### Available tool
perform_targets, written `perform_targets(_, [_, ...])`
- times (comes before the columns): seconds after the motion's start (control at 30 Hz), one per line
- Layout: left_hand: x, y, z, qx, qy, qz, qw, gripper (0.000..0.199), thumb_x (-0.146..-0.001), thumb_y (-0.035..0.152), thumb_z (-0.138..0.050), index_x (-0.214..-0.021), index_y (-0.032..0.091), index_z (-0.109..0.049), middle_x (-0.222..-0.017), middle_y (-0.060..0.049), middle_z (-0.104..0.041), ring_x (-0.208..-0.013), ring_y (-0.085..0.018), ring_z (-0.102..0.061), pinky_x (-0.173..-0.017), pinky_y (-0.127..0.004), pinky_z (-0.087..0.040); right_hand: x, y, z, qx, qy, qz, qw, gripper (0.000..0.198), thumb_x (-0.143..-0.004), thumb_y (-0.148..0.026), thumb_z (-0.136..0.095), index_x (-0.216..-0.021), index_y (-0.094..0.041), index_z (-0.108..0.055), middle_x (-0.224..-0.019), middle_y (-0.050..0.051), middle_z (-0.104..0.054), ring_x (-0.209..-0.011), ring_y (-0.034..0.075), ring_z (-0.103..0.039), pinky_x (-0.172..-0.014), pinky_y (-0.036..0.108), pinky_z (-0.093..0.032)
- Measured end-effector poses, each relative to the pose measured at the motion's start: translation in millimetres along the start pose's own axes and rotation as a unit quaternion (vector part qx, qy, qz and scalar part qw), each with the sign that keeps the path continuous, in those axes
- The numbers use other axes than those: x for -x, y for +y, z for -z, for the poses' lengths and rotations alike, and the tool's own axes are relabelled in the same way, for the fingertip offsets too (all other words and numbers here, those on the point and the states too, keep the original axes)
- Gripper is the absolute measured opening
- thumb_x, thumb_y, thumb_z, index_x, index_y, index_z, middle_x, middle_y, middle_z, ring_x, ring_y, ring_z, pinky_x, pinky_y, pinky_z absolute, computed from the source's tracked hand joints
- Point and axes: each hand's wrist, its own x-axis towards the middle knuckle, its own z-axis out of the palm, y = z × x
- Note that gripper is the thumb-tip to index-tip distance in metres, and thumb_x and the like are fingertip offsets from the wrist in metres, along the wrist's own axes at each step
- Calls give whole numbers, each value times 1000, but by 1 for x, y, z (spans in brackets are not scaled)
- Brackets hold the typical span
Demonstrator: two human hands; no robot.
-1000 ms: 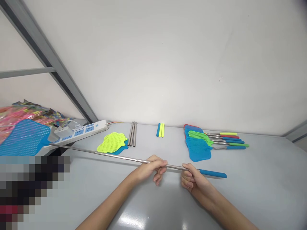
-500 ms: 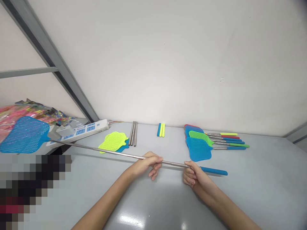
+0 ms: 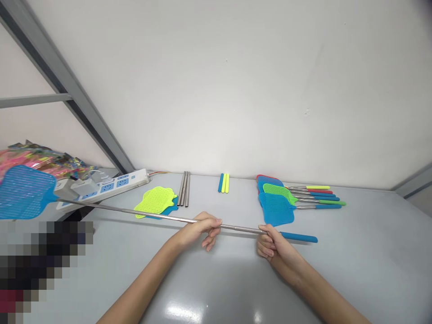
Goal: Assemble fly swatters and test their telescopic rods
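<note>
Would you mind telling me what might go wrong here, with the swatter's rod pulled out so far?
The blue swatter head hangs past the table's left end, near the power strip and the coloured packets; a swing might knock them. The thin extended rod, held only by the left hand and right hand near the blue grip, may bend.

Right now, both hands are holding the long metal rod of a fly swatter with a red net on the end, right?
Not quite. The head view shows the net at the end is blue, not red. The rest holds: the left hand and the right hand both hold the long metal rod of the fly swatter.
</note>
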Motion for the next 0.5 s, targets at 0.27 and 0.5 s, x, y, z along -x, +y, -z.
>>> perform_targets(0.27, [1,1,5,-9,-8,-9,1000,36,-79,30,-37,-47,16,-39,-29,6,-32,-35,-11,-44,-47,-23,-34,0,-4,0,5,-7,19,1000,38,-72,-34,-49,-48,-20,-23,-47,-8,-14,-42,8,-16,-48,26,-22])
perform_targets(0.5, [3,2,9,-15,3,-7,1000,36,-79,32,-38,-46,16,-39,-29,5,-33,-35,-11,-45,-46,-23,-33,1,-8,-1,21,4,33,999,39,-72,-33,-47,-47,-20,-20,-46,-8,-13,-41,8,-15,-47,26,-21])
